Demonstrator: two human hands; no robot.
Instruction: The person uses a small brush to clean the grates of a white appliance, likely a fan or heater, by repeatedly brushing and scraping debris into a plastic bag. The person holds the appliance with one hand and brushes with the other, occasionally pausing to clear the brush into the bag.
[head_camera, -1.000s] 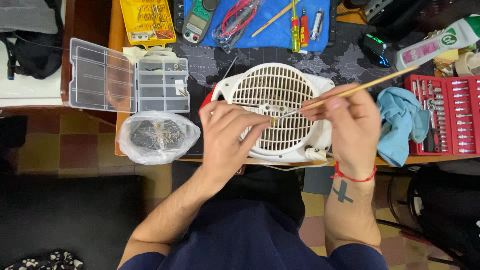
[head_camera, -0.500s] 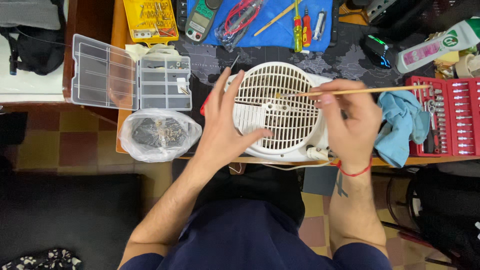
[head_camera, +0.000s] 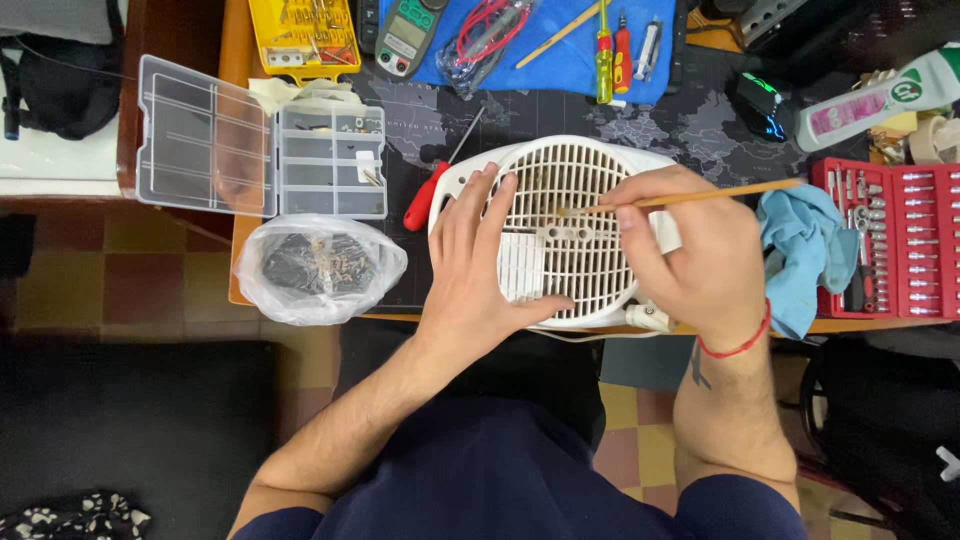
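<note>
A white oval fan heater (head_camera: 575, 235) with a slotted grille lies flat on the dark desk mat (head_camera: 440, 120) at the table's near edge. My left hand (head_camera: 478, 268) rests flat on the grille's left half, fingers spread, steadying it. My right hand (head_camera: 695, 255) grips a thin wooden-handled brush (head_camera: 700, 198), whose tip touches the grille near its upper middle while the handle points right. A red string band circles my right wrist.
A clear compartment box (head_camera: 262, 150) stands open at the left, with a plastic bag of small parts (head_camera: 320, 268) below it. A red-handled screwdriver (head_camera: 428, 195) lies left of the heater. Right: blue cloth (head_camera: 800, 250), red socket set (head_camera: 895, 235). Back: multimeter (head_camera: 408, 35), blue cloth with tools (head_camera: 560, 45).
My left hand has spread flatter on the grille's left side. My right hand has lowered the brush so it lies more level, its tip now on the grille's upper middle.
</note>
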